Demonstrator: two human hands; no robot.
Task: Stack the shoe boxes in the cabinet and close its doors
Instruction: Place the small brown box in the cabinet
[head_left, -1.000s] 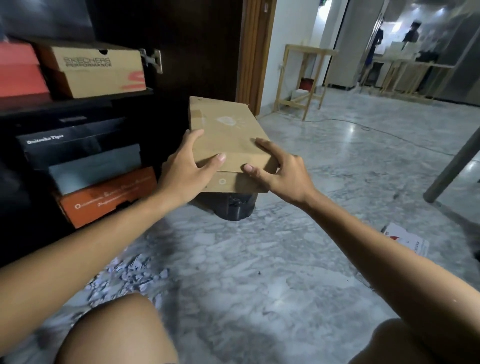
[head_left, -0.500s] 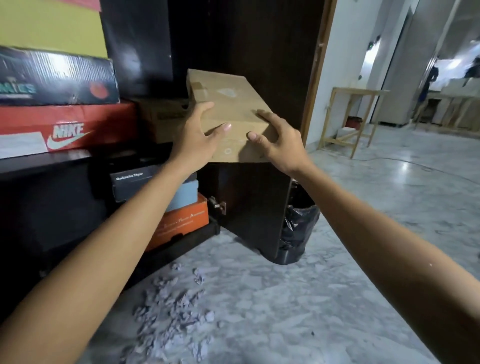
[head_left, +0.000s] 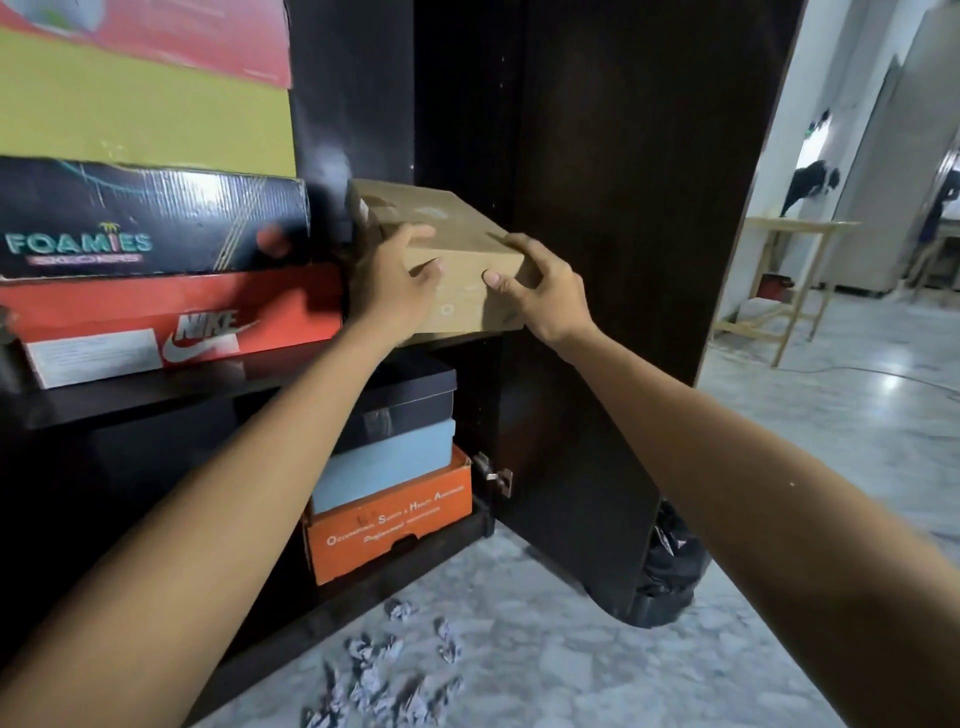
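Head view: our left hand (head_left: 395, 291) and right hand (head_left: 545, 291) both grip brown box (head_left: 457, 260), front end, above middle shelf (head_left: 156, 395) beside Nike box (head_left: 182, 322). We should slide it in straight, flat, then let go.

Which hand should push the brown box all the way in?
Probably the right hand: it grips the brown box at its outer corner, with open space behind. The left hand is squeezed against the Nike box.

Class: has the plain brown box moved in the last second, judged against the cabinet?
Yes. The plain brown box, held by the left hand and right hand, has gone from out over the floor up to the cabinet's middle shelf, beside the Nike box.
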